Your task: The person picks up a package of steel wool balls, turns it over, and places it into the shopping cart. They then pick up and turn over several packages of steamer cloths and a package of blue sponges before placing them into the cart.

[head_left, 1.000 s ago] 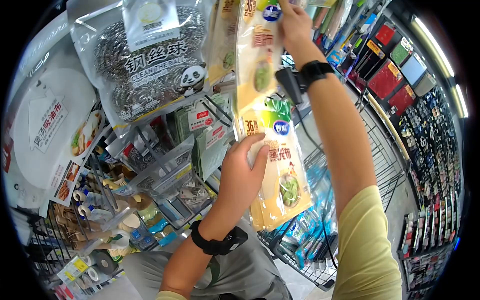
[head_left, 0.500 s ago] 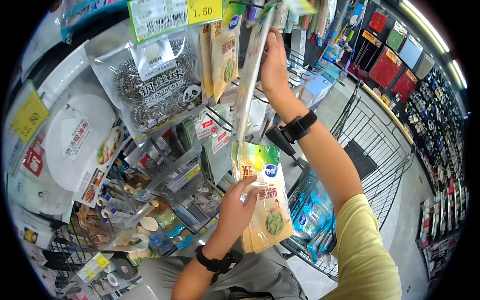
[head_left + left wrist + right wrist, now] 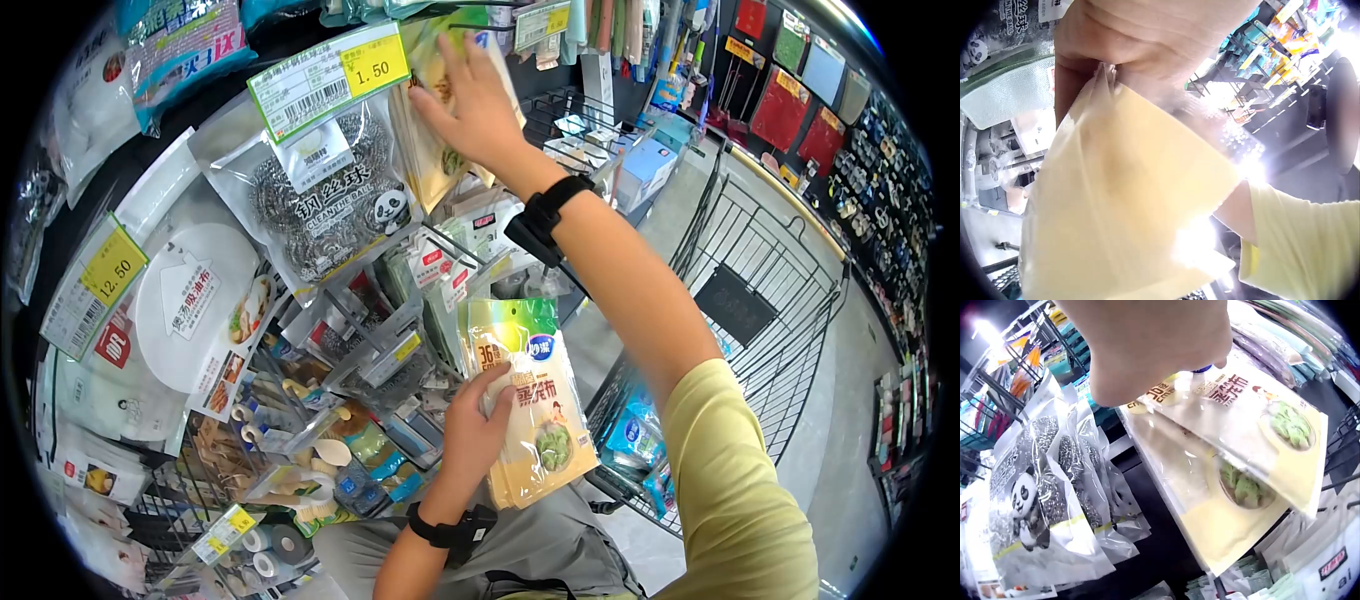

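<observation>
Packets in the left hand, right hand at the hanging rack

The left hand (image 3: 478,430) grips a small stack of yellow cloth packets (image 3: 545,425) by its side edge, the thumb lying over the front. The stack is in front of the person's lap, green end uppermost and slightly tilted.

The right hand (image 3: 478,112) is raised to similar hanging packets (image 3: 1194,509), its fingers extended and spread across their upper part. The fingertips are poorly shown in the right wrist view; it appears to hold none of them, though a light grip cannot be ruled out.

Just beside the hanging packets is a bag of steel scourers (image 3: 325,205) printed with a panda; a price tag (image 3: 328,82) reading 1.50 is above it. A wire shopping cart (image 3: 738,305) stands on the person's right, with blue packets (image 3: 632,432) inside.
</observation>
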The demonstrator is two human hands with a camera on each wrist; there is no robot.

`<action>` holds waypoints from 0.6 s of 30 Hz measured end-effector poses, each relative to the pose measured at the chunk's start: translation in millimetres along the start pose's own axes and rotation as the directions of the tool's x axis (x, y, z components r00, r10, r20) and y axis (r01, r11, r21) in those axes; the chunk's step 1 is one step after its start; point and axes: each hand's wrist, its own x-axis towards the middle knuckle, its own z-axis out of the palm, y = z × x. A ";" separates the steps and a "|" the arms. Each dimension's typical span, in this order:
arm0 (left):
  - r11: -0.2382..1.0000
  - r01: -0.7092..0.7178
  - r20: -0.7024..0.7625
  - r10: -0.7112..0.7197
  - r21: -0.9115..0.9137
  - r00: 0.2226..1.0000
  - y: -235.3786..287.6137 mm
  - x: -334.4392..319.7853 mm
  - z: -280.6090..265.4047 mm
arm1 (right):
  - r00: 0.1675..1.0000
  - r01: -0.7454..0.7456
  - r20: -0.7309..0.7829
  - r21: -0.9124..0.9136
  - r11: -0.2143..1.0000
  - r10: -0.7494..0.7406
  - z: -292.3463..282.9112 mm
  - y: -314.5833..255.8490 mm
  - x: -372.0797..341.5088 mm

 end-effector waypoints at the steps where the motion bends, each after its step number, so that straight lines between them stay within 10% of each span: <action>1: 1.000 0.013 -0.014 -0.013 -0.009 1.000 1.1 -1.9 -1.6 | 0.999 -0.017 0.043 0.013 1.000 0.016 1.9 -3.1 2.4; 8: 0.992 0.006 -0.097 -0.018 -0.125 0.995 36.7 -32.9 -17.8 | 0.984 -0.093 0.165 0.174 0.980 0.064 -51.3 -14.5 -37.5; 10: 0.970 0.036 -0.110 -0.064 -0.242 0.992 43.1 -49.2 -25.8 | 0.909 -0.289 0.387 0.328 0.899 0.151 -107.7 -30.7 -64.4; 12: 0.975 -0.033 -0.210 -0.014 -0.219 0.978 60.5 -59.8 -26.5 | 0.609 -0.690 0.709 0.252 0.678 0.356 -188.0 -68.8 -95.6; 15: 0.945 -0.105 -0.302 0.007 -0.310 0.953 68.6 -77.8 -17.8 | 0.548 -0.635 0.820 0.279 0.720 0.166 -248.4 -94.0 -180.5; 18: 0.868 -0.152 -0.323 -0.010 -0.472 0.946 78.3 -88.8 3.2 | 0.518 -0.746 0.778 0.208 0.632 0.355 -289.4 -126.5 -222.9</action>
